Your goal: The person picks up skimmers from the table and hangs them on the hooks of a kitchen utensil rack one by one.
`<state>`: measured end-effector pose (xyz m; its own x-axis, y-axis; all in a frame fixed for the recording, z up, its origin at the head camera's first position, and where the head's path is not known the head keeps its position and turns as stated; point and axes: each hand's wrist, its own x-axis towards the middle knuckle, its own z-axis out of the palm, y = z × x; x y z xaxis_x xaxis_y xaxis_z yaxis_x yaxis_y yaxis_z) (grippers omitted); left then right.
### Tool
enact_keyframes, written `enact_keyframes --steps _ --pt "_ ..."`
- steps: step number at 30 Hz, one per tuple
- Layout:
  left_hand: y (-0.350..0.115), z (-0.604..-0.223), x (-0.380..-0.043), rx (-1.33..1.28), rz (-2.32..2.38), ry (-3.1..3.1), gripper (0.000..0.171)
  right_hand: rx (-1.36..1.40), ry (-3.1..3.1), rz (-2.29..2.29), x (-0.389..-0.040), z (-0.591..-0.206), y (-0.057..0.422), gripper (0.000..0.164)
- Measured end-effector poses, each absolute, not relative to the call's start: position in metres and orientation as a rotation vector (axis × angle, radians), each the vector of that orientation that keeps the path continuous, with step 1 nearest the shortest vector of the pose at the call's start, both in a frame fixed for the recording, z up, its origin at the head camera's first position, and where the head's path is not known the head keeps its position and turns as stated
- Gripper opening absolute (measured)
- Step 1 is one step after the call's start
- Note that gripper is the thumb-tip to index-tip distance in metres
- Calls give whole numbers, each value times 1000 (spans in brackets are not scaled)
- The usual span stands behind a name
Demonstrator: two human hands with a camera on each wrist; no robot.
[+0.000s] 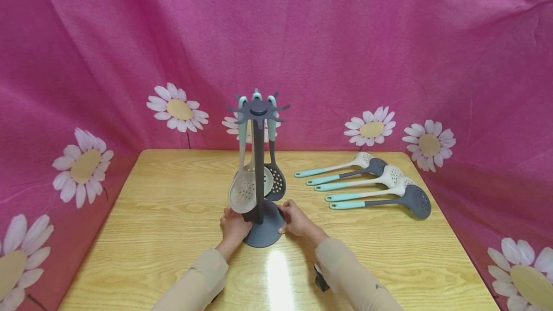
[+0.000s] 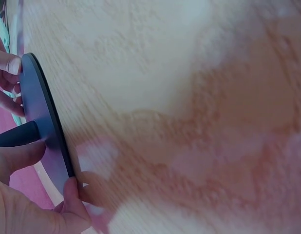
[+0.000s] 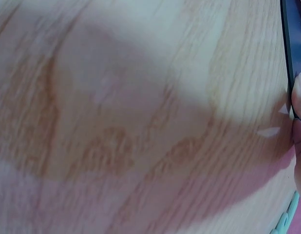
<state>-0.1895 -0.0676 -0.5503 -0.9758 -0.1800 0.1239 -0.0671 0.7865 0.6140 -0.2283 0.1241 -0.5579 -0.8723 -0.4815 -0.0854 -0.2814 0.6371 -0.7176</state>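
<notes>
A dark grey utensil stand (image 1: 259,172) with a round base (image 1: 264,229) stands upright on the table, seen in the head view. Three utensils with mint handles hang from its hooks: a cream skimmer (image 1: 243,192) at the left, a pale one (image 1: 269,181) partly hidden behind the post, and a dark grey skimmer (image 1: 276,184) at the right. My left hand (image 1: 235,227) grips the left edge of the base, thumb on top and a fingertip at the rim in the left wrist view. Opposite it, my right hand (image 1: 295,220) pinches the right edge, thumb over the rim.
Several mint-handled skimmers lie side by side on the table at the right, cream ones (image 1: 390,176) and dark grey ones (image 1: 418,202) alternating in part. Pink cloth (image 1: 302,61) with daisies surrounds the wooden table (image 1: 173,205) at the back and sides.
</notes>
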Motion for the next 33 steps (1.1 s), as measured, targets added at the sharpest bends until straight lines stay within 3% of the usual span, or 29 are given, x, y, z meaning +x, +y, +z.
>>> enact_keyframes --steps 21,33 --pt "-69 -552 -181 325 -1171 -2746 58 -655 2510 -986 -244 -552 126 70" --pt "-68 -551 -176 298 -1137 -2757 55 -684 2524 -938 -247 -550 127 69"
